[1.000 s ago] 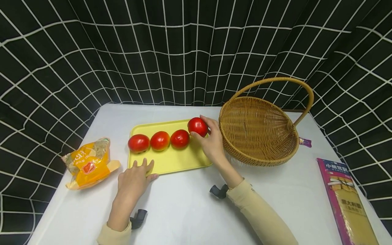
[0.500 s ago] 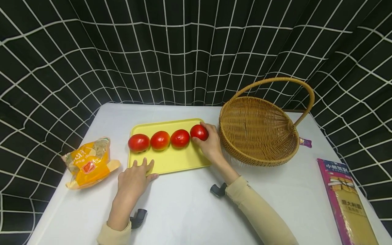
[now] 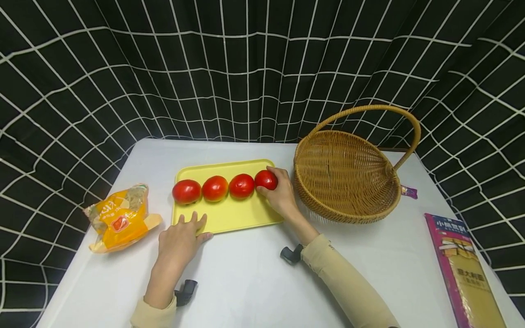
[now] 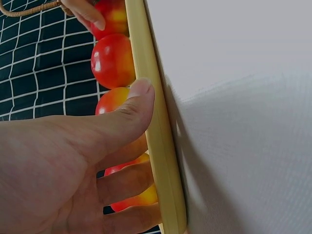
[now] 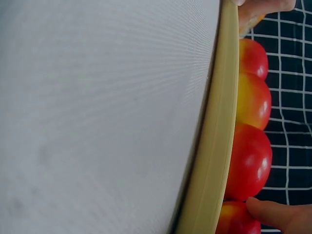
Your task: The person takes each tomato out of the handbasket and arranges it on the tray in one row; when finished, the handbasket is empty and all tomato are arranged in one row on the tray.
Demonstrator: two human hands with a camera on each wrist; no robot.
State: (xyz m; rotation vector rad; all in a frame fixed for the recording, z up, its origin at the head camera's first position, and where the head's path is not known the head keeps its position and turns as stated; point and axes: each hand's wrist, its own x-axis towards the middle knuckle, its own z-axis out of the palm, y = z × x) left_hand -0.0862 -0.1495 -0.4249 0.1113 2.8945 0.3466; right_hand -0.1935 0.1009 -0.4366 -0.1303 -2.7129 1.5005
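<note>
A yellow tray [image 3: 234,217] lies on the table with several red tomatoes in a row along it. My right hand [image 3: 284,193] holds the rightmost tomato [image 3: 265,180] between thumb and fingers, low over the tray's right end. Left of it sit a second tomato [image 3: 241,186], one with a yellowish patch [image 3: 215,188], and the leftmost tomato [image 3: 186,192]. My left hand [image 3: 179,241] rests with spread fingers at the tray's front left corner. In the left wrist view its thumb [image 4: 139,100] touches the tray rim [image 4: 158,146].
A wicker basket [image 3: 344,175] with a tall handle stands right of the tray. Beyond it lies a small purple packet [image 3: 409,191]. A pink pack of pasta [image 3: 465,269] is at the right edge, an orange snack bag [image 3: 120,221] at the left. A black grid curtain [image 3: 254,73] hangs behind.
My right hand has lowered the rightmost tomato toward the tray, bringing it slightly nearer and in line with the row. The left hand has stayed put.
</note>
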